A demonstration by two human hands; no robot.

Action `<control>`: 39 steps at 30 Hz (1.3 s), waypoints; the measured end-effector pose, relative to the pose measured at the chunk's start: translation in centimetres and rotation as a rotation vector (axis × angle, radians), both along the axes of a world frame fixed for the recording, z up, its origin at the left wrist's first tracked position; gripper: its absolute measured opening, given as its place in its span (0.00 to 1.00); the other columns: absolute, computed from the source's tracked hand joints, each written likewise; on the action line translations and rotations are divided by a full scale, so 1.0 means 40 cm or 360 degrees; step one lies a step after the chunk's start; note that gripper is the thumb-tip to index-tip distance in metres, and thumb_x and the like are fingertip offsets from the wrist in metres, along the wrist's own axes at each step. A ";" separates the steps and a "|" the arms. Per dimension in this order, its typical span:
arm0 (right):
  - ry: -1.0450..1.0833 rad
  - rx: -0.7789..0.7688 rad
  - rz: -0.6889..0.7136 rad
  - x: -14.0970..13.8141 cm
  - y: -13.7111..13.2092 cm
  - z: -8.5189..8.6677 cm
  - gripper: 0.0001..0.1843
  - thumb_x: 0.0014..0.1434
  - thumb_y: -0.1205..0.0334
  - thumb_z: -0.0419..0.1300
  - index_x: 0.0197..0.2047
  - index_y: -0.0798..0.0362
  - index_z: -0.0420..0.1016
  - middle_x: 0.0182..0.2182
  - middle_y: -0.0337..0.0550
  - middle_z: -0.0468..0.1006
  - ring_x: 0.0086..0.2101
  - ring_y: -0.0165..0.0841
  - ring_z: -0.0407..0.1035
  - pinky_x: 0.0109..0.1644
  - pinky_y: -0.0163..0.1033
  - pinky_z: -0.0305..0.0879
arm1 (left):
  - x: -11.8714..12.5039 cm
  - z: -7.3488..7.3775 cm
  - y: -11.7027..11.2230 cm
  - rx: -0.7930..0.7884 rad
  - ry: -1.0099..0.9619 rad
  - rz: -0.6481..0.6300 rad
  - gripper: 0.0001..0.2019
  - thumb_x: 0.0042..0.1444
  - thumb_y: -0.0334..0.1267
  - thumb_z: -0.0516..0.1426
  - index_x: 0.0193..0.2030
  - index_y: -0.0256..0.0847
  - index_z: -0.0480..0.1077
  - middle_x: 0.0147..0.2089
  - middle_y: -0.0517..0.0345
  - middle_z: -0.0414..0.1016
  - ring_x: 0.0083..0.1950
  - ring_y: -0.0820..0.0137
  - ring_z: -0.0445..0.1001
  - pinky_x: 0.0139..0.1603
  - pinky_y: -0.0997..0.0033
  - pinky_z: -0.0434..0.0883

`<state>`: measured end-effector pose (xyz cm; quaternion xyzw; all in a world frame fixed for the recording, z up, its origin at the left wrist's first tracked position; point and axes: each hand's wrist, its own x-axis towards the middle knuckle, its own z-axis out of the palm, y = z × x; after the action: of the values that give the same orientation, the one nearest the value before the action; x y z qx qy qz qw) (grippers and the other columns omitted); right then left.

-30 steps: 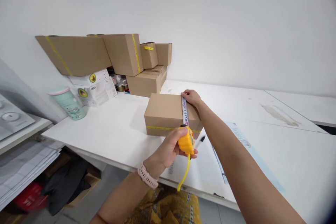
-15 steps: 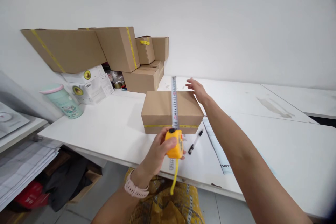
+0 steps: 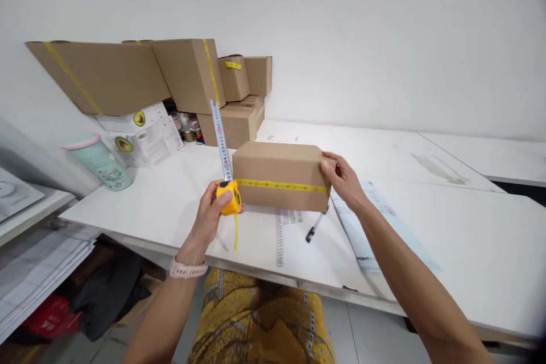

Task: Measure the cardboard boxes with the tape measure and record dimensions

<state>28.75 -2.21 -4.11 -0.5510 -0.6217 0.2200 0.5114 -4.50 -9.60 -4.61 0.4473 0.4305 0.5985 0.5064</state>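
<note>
My left hand is wrapped around a yellow tape measure. Its silver blade sticks out upward and away, left of a brown cardboard box, and a short yellow strap hangs below the case. A strip of yellow tape runs along the box's near face. My right hand grips the box's right end, thumb on the near face and fingers over the top edge. The box's near side appears tilted up a little. Under and before it lie a printed paper sheet and a black-and-clear pen, partly covered by the box.
Several cardboard boxes are stacked at the back left above white avocado-print boxes. A mint tumbler stands at the left. A pale blue printed packet lies on the white table at right. A wall stands behind.
The tape measure and its blade have moved left, off the box's top. My right hand has come down from behind the box and taken hold of its right end.
</note>
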 end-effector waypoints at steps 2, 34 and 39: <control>-0.0083 -0.0016 -0.0129 -0.003 0.035 0.058 0.30 0.59 0.31 0.59 0.50 0.47 0.78 0.46 0.47 0.79 0.43 0.42 0.71 0.49 0.48 0.68 | -0.002 0.055 0.027 0.0093 -0.0009 -0.0031 0.30 0.43 0.53 0.70 0.47 0.41 0.66 0.43 0.58 0.76 0.30 0.68 0.80 0.33 0.61 0.82; -0.1190 0.0476 -0.0004 -0.022 0.159 0.127 0.29 0.71 0.64 0.42 0.63 0.38 0.77 0.45 0.51 0.78 0.42 0.46 0.64 0.48 0.53 0.59 | 0.216 -0.045 -0.189 -0.0409 -0.0283 -0.0930 0.28 0.51 0.54 0.70 0.51 0.43 0.66 0.44 0.58 0.72 0.34 0.68 0.81 0.34 0.69 0.79; -0.1145 0.0514 0.0003 -0.022 0.159 0.120 0.28 0.71 0.63 0.42 0.61 0.37 0.78 0.44 0.50 0.77 0.42 0.46 0.64 0.49 0.54 0.60 | 0.245 -0.081 -0.196 -0.0325 -0.0205 -0.0928 0.29 0.50 0.52 0.71 0.52 0.43 0.66 0.48 0.54 0.73 0.39 0.68 0.78 0.40 0.67 0.78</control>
<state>27.88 4.15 0.70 -0.5048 -0.7883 -0.0873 0.3408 5.31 -17.44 -7.86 0.4600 0.3091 0.4087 0.7251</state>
